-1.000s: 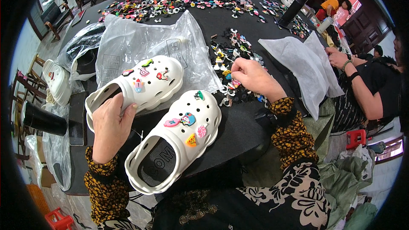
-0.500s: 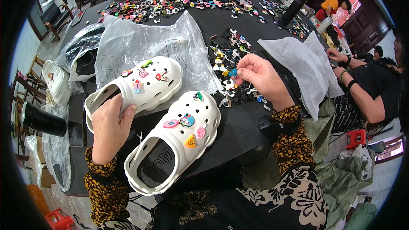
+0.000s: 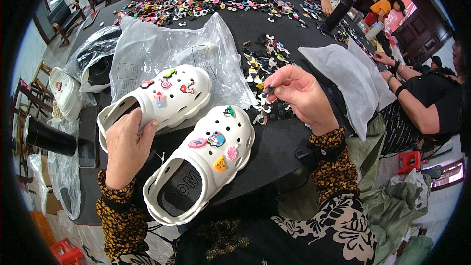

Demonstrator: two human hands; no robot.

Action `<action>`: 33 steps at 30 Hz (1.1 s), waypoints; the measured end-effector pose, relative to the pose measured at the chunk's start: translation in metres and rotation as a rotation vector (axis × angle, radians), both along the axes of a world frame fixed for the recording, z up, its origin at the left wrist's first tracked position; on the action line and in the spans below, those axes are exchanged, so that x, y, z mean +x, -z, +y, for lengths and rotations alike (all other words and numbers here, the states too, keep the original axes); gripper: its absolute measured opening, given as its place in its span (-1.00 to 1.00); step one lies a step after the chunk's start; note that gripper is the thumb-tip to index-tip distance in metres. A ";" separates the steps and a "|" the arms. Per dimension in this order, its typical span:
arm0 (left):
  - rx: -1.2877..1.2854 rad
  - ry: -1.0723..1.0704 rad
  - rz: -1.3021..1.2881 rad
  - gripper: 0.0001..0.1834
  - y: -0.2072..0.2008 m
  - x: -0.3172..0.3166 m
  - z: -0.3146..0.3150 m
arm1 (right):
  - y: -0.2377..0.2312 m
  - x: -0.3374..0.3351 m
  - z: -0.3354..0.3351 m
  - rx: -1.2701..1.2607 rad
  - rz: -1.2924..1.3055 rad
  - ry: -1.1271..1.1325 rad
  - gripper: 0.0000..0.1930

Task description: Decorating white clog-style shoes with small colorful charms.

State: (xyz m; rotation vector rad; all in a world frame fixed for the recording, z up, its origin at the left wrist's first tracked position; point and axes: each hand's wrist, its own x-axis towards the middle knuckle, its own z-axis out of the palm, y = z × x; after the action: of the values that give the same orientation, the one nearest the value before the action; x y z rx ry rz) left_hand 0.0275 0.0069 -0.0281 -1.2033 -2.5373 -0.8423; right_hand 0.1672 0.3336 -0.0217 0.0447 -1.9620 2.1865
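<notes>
My left hand (image 3: 128, 140) grips a white clog (image 3: 184, 103) by the edge of its foot opening, fingers inside and thumb on the outside. Several colourful shoe charms sit in that clog's upper. Its mate, a second white clog (image 3: 208, 164), rests nearer to me with charms such as a pizza slice (image 3: 220, 163) and a pink swirl lollipop (image 3: 231, 153). Above a small heap of loose charms (image 3: 267, 59), my right hand (image 3: 304, 95) pinches a small shoe charm (image 3: 269, 90) between thumb and fingertips. The charm's dark side shows; its picture is hidden.
Clear plastic bags (image 3: 164, 39) lie beyond the clogs, and a white pouch (image 3: 338, 71) is to the right. A wide spread of charms (image 3: 196, 7) covers the far table. A black cup (image 3: 49, 135) stands at left; another white clog (image 3: 66, 93) is there too. Other people sit around.
My right hand has drawn slightly toward me and turned the charm, so its blue face no longer shows. A co-worker's hand has come down at the far right. My left hand stays put.
</notes>
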 end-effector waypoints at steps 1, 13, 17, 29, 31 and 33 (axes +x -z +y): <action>0.002 -0.001 -0.001 -0.79 0.001 0.000 0.000 | 0.000 0.000 0.000 0.002 -0.001 -0.001 -0.86; 0.006 0.003 0.017 -0.78 0.002 -0.001 -0.001 | 0.001 -0.003 -0.007 -0.215 0.179 -0.197 -0.93; 0.017 -0.004 0.030 -0.79 0.005 -0.003 -0.002 | -0.007 -0.008 -0.015 -0.172 0.116 -0.178 -0.92; 0.031 0.009 0.098 -0.77 0.008 -0.004 -0.003 | -0.047 -0.069 -0.049 0.375 -0.088 -0.216 -0.84; 0.030 0.013 0.091 -0.77 0.007 -0.004 -0.003 | -0.040 -0.083 -0.050 0.418 -0.088 -0.244 -0.84; 0.028 0.010 0.080 -0.75 0.006 -0.003 -0.002 | -0.036 -0.094 -0.053 0.503 -0.090 -0.280 -0.82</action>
State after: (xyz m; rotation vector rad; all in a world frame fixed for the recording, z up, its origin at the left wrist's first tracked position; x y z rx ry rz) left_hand 0.0245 0.0046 -0.0339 -1.2177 -2.4500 -0.8125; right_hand 0.0731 0.2804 0.0141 0.3167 -2.6477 1.8004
